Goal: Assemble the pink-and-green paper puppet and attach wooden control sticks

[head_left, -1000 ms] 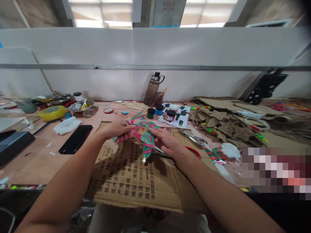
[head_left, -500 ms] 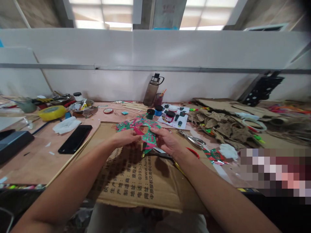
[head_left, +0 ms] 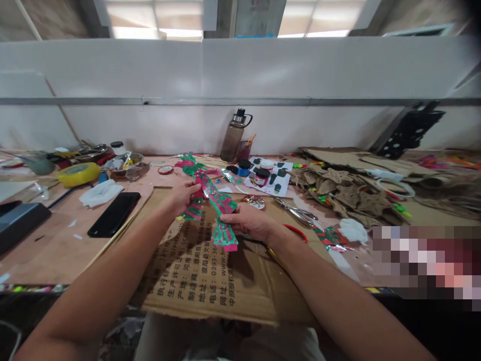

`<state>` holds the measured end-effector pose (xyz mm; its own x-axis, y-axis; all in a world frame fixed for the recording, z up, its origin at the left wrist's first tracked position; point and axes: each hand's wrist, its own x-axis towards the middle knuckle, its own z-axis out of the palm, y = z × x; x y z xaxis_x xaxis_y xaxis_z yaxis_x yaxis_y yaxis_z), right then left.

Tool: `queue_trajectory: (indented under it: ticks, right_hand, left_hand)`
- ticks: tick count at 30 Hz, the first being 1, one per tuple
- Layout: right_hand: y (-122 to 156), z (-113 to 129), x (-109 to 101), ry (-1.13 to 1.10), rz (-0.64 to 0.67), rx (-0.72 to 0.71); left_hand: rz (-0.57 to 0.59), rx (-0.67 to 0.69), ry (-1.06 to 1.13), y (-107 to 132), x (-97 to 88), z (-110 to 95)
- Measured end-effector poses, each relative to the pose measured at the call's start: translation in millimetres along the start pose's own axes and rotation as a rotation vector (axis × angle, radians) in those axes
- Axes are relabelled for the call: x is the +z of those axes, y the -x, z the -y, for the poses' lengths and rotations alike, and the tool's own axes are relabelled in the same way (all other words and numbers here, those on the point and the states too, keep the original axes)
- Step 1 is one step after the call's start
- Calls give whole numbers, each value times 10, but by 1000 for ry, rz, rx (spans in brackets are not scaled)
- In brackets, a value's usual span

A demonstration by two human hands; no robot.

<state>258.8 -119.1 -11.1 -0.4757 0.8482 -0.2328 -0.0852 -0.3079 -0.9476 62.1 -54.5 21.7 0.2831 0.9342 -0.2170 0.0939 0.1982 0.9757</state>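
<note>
Both hands hold a green and pink paper cut-out (head_left: pixel 215 200) above a flattened cardboard sheet (head_left: pixel 210 281) with printed Chinese text. My left hand (head_left: pixel 183 196) pinches its upper left part, fingers closed. My right hand (head_left: pixel 248 220) grips its lower part from the right, fingers curled. The cut-out is stretched out long, running from the far upper left toward me. Red-handled scissors (head_left: pixel 296 231) lie partly hidden under my right wrist.
A black phone (head_left: pixel 114 214), white tissue (head_left: pixel 100 193) and yellow tape roll (head_left: pixel 78 174) lie left. A water bottle (head_left: pixel 232 136), paint jars (head_left: pixel 259 173) and metal pliers (head_left: pixel 296 213) sit behind. Brown cardboard shapes (head_left: pixel 345 193) pile up at right.
The cut-out was bunched between my hands; now it is spread out long, its far end reaching toward the back. My left hand moved up and left, my right hand slightly lower.
</note>
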Motion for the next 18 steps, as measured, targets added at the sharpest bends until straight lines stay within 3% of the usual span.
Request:
queue_trajectory:
  ticks: [5,9,18]
  right_hand:
    - [20,16,17,335,27,103]
    - [58,73,71,565,68,166]
    - [92,76,107,571,91,146]
  left_hand:
    - [136,-107,-57,7,-197,-36]
    - [202,-113,-110,-44,-359,12]
    - [354,-117,-509,-161,-751,130]
